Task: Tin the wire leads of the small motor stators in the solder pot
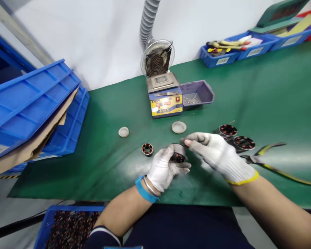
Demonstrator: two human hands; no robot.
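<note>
Wound stator [178,154] gripped in the gloved left hand [163,169], just in front of the solder pot [166,97]
Left fingers wrap the stator's metal ring with its coil face turned toward the wearer, probably so the windings can be seen; the right hand [217,155] reaches in from the side, its fingertips pinched narrow at the top edge of the stator, though whether they grasp a wire end there is too small to tell. A second, smaller stator [147,149] lies flat on the green mat [274,100] nearer the pot's left front, and two more stators [235,136] sit right of the pot beside yellow-handled cutters [266,157], within easy reach of the right hand. Two small round caps [179,127] rest between pot and hands. A blue bin [67,226] full of coils sits at the near table edge, farthest from the pot
</note>
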